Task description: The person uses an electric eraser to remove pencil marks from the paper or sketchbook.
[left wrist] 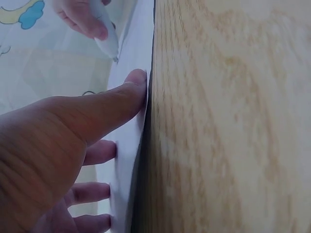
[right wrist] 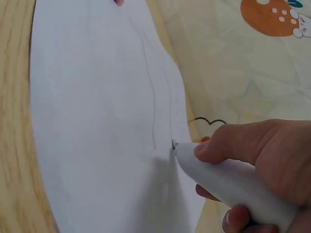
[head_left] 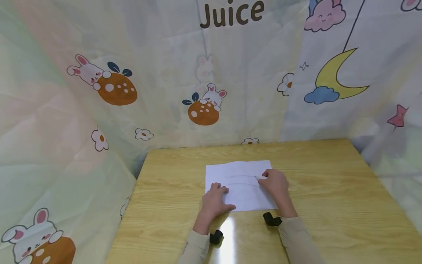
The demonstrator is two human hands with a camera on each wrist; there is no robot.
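A white sheet of paper [head_left: 242, 200] lies on the table, with two thin, roughly parallel lines [right wrist: 154, 109] running across it. My left hand [head_left: 214, 201] presses the paper's left part with spread fingers; in the left wrist view its thumb [left wrist: 136, 80] rests at the near edge. On the paper's right side my right hand [head_left: 276, 183] grips a thick white pen-shaped tool [right wrist: 209, 170]. The tool's small dark tip [right wrist: 174, 144] is at the end of the line nearer the far edge. Part of the tool's body is hidden by the curled fingers.
The wooden table [head_left: 329, 190] reaches back to a printed cloth backdrop [head_left: 158, 80]. A black wrist camera [head_left: 216, 237] sits by the left wrist, another black camera [head_left: 272, 220] by the right. The paper's far edge is slightly wavy.
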